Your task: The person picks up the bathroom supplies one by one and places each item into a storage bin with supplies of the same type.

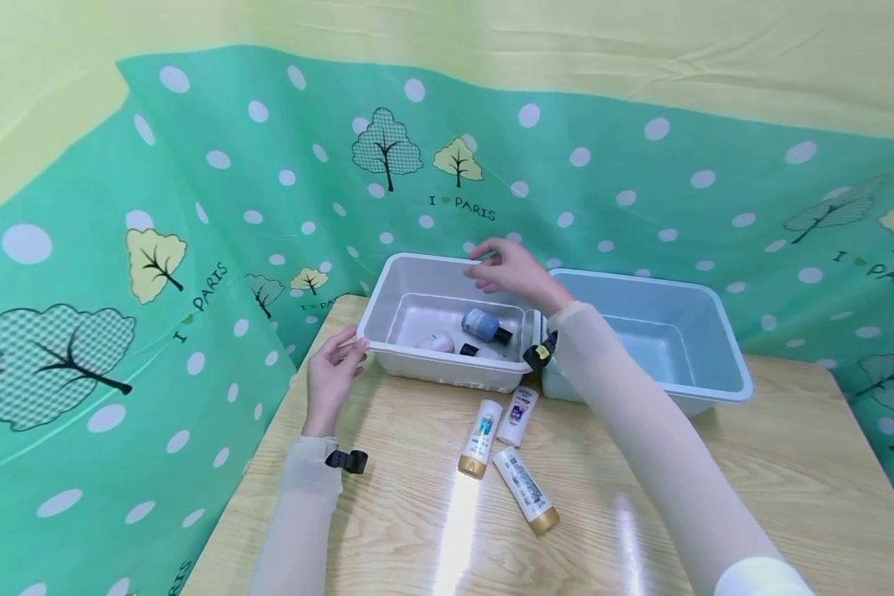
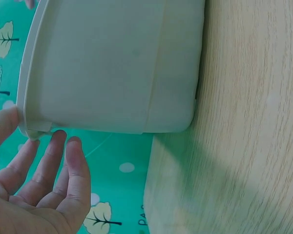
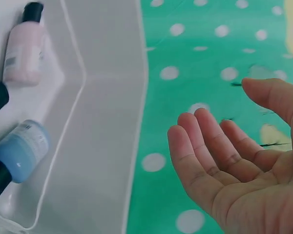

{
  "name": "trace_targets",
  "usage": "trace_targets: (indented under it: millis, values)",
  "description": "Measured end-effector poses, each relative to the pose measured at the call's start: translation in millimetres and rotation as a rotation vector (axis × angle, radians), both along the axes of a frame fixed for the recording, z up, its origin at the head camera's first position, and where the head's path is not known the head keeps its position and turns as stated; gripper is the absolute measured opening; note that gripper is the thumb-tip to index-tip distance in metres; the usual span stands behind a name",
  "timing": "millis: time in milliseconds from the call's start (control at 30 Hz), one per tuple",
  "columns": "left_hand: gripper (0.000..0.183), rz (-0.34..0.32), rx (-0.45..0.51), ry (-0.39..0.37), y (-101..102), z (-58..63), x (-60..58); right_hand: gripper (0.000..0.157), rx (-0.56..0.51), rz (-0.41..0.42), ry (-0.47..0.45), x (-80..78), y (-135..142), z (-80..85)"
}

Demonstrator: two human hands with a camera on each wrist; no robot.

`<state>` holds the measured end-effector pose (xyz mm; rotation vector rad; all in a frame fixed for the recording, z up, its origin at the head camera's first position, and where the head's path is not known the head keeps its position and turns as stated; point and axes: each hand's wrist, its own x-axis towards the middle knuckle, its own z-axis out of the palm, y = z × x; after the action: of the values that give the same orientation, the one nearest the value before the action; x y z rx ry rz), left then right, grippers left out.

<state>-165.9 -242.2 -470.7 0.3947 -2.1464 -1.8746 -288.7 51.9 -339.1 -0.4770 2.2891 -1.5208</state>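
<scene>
A grey-white plastic bin [image 1: 454,368] stands on the table. My left hand [image 1: 332,377] is at its near left corner, thumb and fingertips pinching the rim [image 2: 29,78]. Over the bin's back rim hovers my right hand [image 1: 517,269], fingers loosely bent and nothing in them. Inside the bin lie a blue bottle [image 3: 23,152] with a black cap, a pale pink bottle [image 3: 24,53] and another pale bottle [image 1: 484,353], partly hidden by the front wall in the head view.
A light blue bin [image 1: 715,339] stands to the right, against the grey-white one. In front lie two white bottles with gold caps, one nearer the bins [image 1: 481,434] and one closer to me [image 1: 525,488], plus a white bottle with a purple label [image 1: 518,414]. Patterned green cloth [image 1: 283,215] hangs behind.
</scene>
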Motion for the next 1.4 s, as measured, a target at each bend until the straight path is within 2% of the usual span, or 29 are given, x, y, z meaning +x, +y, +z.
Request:
trace_targets:
  millis: [333,400,500,600,633,800,833,1000,1200,1400]
  values:
    - [0.048,0.009,-0.016,-0.018,0.5,-2.3,-0.2,0.043,-0.071,0.017,0.065,46.6,28.8,7.5]
    - [0.046,-0.013,0.020,0.014,-4.1,-13.2,-4.9,0.044,-0.086,0.012,0.083,56.3,35.4,7.2]
    - [0.046,-0.016,0.016,0.013,-3.6,-14.0,-5.1,0.044,-0.106,0.008,0.114,69.6,44.7,4.3]
    - [0.046,-0.017,0.008,0.011,-1.9,-12.5,-4.4,0.043,-0.104,-0.001,0.146,82.9,54.2,-0.7]
    - [0.047,-0.007,-0.014,-0.002,1.6,-6.5,-2.0,0.043,-0.095,-0.006,0.156,87.2,57.3,-3.2]
    - [0.047,-0.001,-0.020,-0.016,2.1,-3.0,-1.0,0.041,-0.037,-0.040,0.205,107.4,71.2,-16.3]
    - [0.048,0.006,-0.044,-0.034,3.5,0.6,0.2,0.040,-0.030,-0.045,0.212,110.7,73.5,-18.8]
    - [0.048,0.022,-0.068,-0.051,4.3,3.1,1.9,0.038,-0.034,-0.064,0.223,126.0,85.2,-26.0]
    - [0.045,0.040,-0.101,-0.003,5.2,1.4,4.2,0.038,-0.049,-0.088,0.200,137.9,94.9,-32.4]
    - [0.042,0.058,-0.142,0.034,7.5,1.3,16.1,0.041,-0.053,-0.096,0.194,147.9,103.7,-40.3]
